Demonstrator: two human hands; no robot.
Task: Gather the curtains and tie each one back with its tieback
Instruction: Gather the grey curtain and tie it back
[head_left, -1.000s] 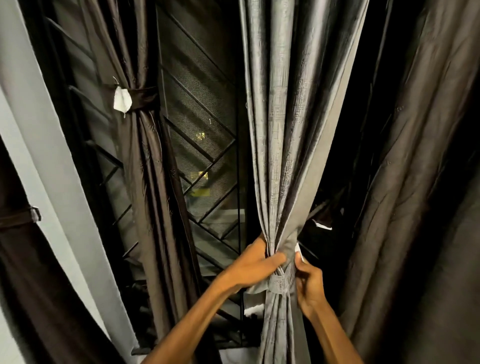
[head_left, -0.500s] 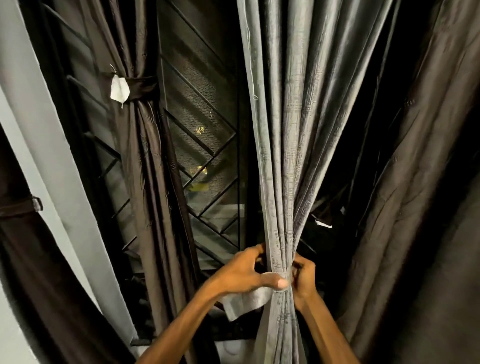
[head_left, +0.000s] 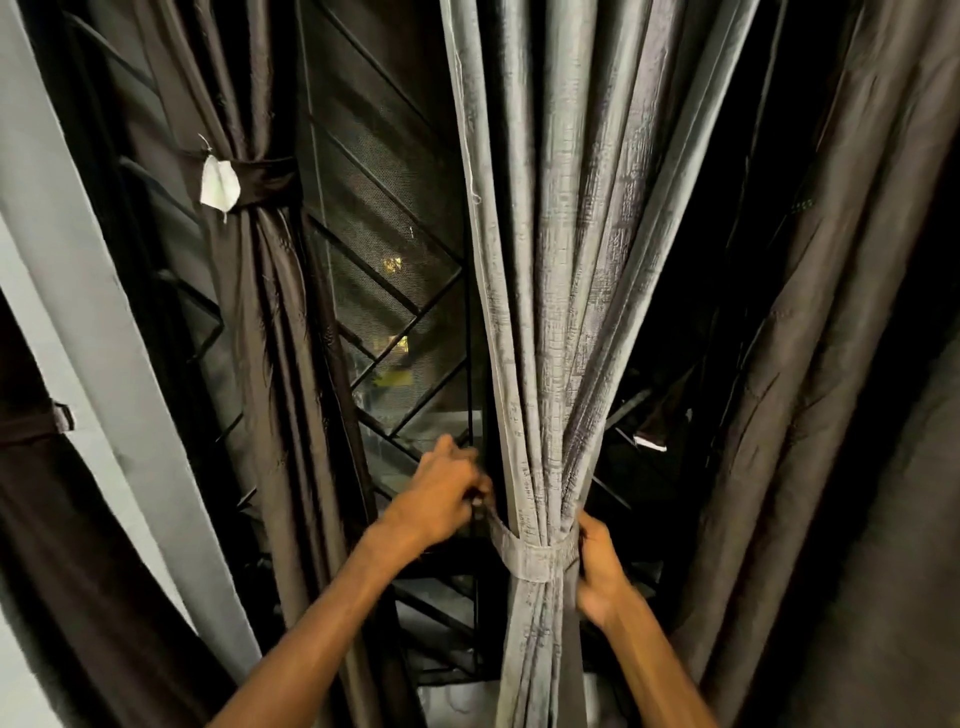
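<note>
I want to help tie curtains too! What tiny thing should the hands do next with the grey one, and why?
Probably join the strap's two ends behind the bunch. The grey tieback already wraps across the front of the gathered grey curtain. The left hand pinches one end and the right hand grips the other side, yet no fastening shows.

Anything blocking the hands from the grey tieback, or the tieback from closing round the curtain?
Nothing visible. The tieback already wraps the front of the gathered grey curtain. The left hand pinches its left end and the right hand grips its right end. Whether the ends meet behind the curtain is hidden.
</note>
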